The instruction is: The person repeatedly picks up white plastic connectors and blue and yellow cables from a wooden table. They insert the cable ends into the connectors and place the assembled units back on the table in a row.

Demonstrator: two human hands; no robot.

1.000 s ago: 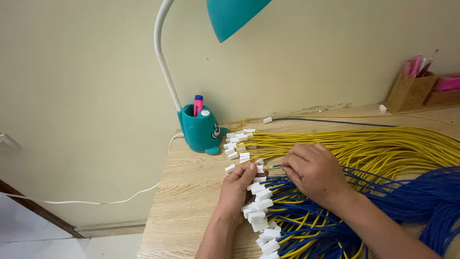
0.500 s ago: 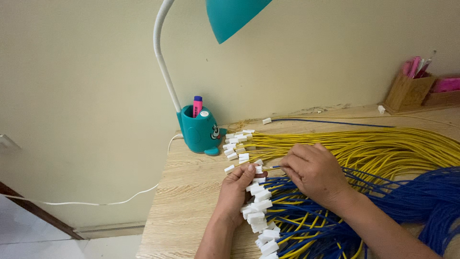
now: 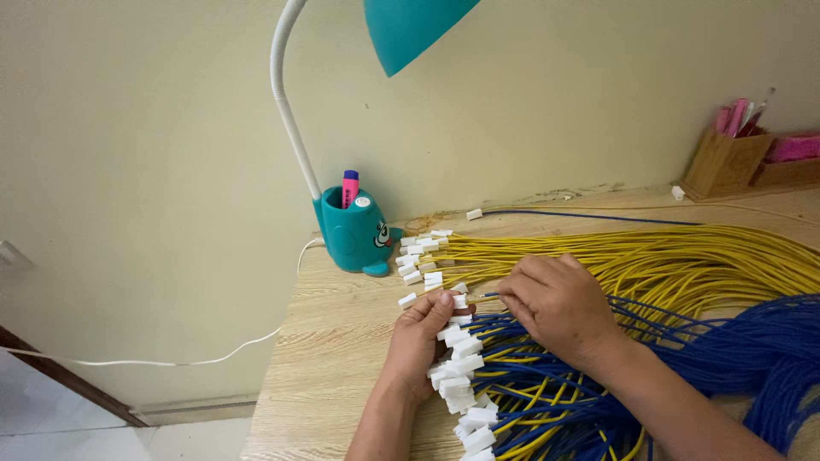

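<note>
**Hands hold their pinch at the connector; nothing shifts in the last second**

Both hands meet over the front of the wire pile, much as they did a second ago. The left hand (image 3: 420, 341) is curled, its fingertips pinching a small white connector (image 3: 459, 301) at its upper edge. The right hand (image 3: 559, 307) is closed around the ends of thin wires, thumb and forefinger pressed together just right of that connector, with a blue wire tip (image 3: 489, 295) and a yellow wire end (image 3: 480, 300) showing in the short gap between the two hands. Compared with the earlier views, neither hand has travelled; only the fingers seem to have tightened slightly, so the work appears to be in the fine stage of joining wire to connector, not reaching for new stock.

Below the left hand lies a row of finished white connectors (image 3: 461, 376) on mixed blue and yellow leads. Under and right of the right hand spreads the blue wire bundle (image 3: 752, 341); beyond its knuckles runs the yellow wire bundle (image 3: 683, 256), its own connectors fanned out just above the left hand. Farther off, beyond the left hand, stands a teal desk lamp base (image 3: 354, 235) holding a pink marker (image 3: 349, 186). All rest on the wooden desk (image 3: 333, 358).
</note>
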